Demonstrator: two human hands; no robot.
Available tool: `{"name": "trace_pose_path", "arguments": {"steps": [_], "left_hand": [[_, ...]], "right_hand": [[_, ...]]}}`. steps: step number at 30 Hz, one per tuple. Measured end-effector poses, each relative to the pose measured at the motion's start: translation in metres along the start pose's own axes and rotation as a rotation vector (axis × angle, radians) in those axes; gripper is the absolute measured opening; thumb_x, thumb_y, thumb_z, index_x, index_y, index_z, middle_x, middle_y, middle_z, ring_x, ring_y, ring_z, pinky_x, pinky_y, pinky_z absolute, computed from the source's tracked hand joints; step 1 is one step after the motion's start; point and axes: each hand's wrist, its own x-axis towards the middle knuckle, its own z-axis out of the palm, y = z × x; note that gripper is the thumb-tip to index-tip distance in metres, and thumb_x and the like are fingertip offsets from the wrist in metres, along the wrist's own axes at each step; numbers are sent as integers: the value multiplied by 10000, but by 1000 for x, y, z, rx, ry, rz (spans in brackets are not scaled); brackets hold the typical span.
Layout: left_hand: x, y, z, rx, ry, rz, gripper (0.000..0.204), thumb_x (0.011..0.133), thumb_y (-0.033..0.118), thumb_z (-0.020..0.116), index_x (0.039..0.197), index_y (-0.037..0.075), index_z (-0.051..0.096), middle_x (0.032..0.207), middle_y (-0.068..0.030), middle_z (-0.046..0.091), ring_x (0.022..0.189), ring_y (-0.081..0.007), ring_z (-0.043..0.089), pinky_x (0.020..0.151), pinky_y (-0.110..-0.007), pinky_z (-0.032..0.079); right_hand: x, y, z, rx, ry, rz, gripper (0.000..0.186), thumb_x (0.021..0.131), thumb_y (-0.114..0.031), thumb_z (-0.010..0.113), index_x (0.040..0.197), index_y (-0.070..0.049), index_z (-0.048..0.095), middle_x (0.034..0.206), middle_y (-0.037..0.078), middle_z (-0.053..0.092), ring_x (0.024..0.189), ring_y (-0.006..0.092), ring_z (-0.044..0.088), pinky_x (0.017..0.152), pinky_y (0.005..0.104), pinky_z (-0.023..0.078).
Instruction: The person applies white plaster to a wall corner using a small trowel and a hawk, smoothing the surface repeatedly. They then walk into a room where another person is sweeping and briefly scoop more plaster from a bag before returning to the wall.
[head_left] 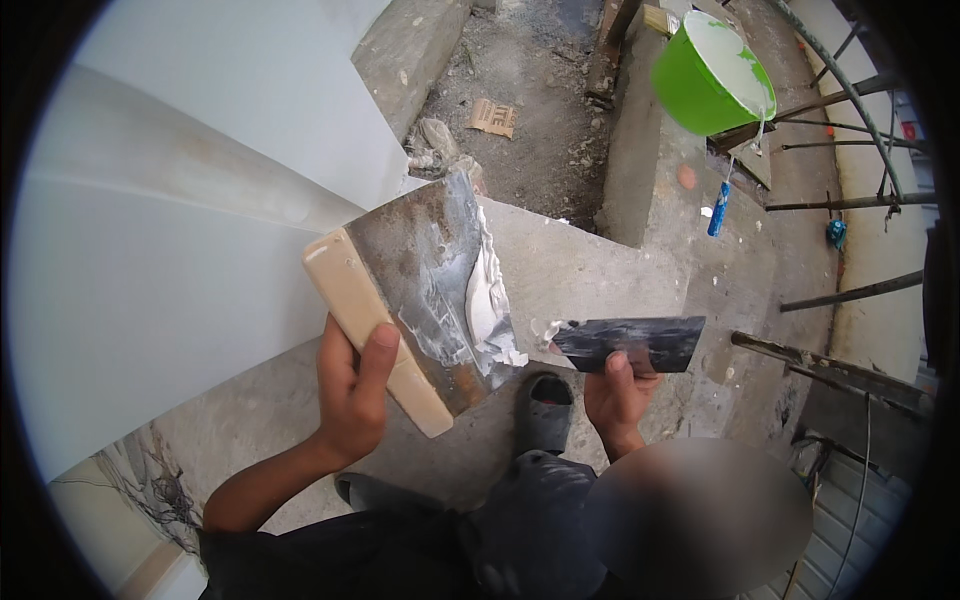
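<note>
- Nearest, the left hand (352, 385) rises from the lower edge on a bare forearm, its fingers wrapped round the pale wooden handle of a wide plastering trowel (425, 285), thumb pressed up along the handle's face.
- Right hand (617, 395) comes up beside it, clenched on the near edge of a smaller putty knife (630, 343), thumb lying on top of the blade.
- Wide trowel: a stained grey metal blade, rust near its lower corner, with a thick ridge of white putty (487, 300) along its right edge. Its handle runs diagonally from upper left to lower right, and the blade fans up and to the right.
- Putty knife: dark blade, long axis nearly level, its left tip smeared white and just beside the wide blade's lower corner.
- Below, a dark sandal (543, 410) rests on the concrete stair (580, 265).
- Farther up, a green bucket (708, 78) of white putty sits on a ledge.
</note>
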Motion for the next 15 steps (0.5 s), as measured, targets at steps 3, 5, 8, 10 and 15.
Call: {"name": "trace_pose_path", "arguments": {"steps": [3, 5, 8, 10, 15], "left_hand": [[-7, -11, -12, 63, -39, 72, 410, 995, 251, 425, 1266, -48, 353, 1133, -112, 477, 1010, -138, 464, 886, -294, 386], [-17, -21, -26, 221, -61, 248, 543, 996, 308, 416, 1357, -69, 265, 1280, -167, 419, 1154, -195, 439, 981, -328, 363], [-17, -13, -28, 230, -131, 447, 587, 995, 351, 404, 1351, -89, 249, 1315, -195, 394, 1204, -217, 419, 1008, -335, 347], [-15, -19, -35, 303, -47, 517, 572, 966, 376, 442, 1247, -118, 372, 1204, -198, 473, 1082, -229, 498, 889, -330, 418], [-3, 4, -15, 56, 101, 314, 594, 1012, 398, 337, 1328, -101, 283, 1298, -202, 410, 1175, -226, 455, 985, -332, 374]], "right_hand": [[26, -5, 8, 141, 181, 82, 165, 882, -58, 627, 1040, -14, 615, 1024, 76, 636, 969, 162, 599, 874, 341, 469], [36, -1, 11, 128, 223, 200, 158, 879, -80, 635, 1007, 13, 633, 1003, 69, 643, 914, 131, 612, 842, 302, 476], [25, 18, 9, 87, 177, 438, 130, 872, -121, 669, 850, 7, 673, 826, 26, 656, 798, 74, 581, 736, 230, 426], [15, 33, 7, 70, 14, 506, 147, 877, -69, 644, 1013, -16, 633, 989, 50, 652, 939, 128, 601, 853, 296, 449], [2, 34, 23, -269, -137, 286, 165, 877, -112, 680, 895, 52, 678, 778, 94, 690, 774, 75, 583, 696, 249, 453]]}}
